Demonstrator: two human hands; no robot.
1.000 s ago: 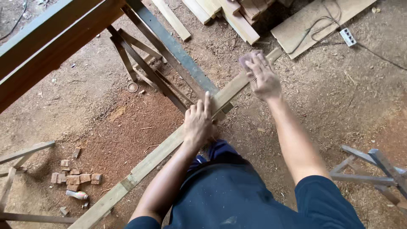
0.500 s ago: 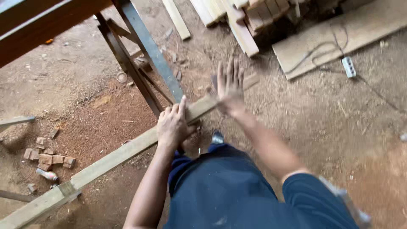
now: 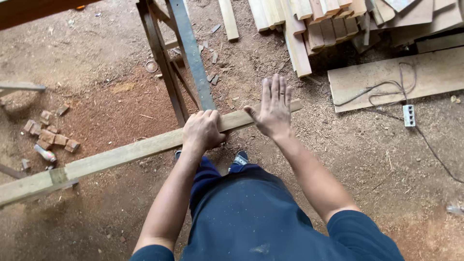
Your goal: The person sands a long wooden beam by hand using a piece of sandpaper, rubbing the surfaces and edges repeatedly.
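Observation:
A long pale wooden plank (image 3: 125,152) runs from the lower left up to the centre right, held above a sawdust floor. My left hand (image 3: 202,130) is curled over the plank near its middle, gripping it. Further along, my right hand (image 3: 274,108) is flat with fingers straight and apart, its palm resting on or just over the plank's far end; I cannot tell whether it touches. My dark blue trousers and shoes (image 3: 239,158) show below the plank.
A metal stand (image 3: 186,53) with angled legs rises just behind the plank. Stacked timber boards (image 3: 309,26) lie at the top right. A flat board (image 3: 386,79) carries a cable and a power strip (image 3: 409,115). Small wood offcuts (image 3: 50,137) sit at the left.
The view has shifted, and the plank lies flatter across it. My left hand has closed around the plank. My right hand has drawn in from high at the right to the plank's end.

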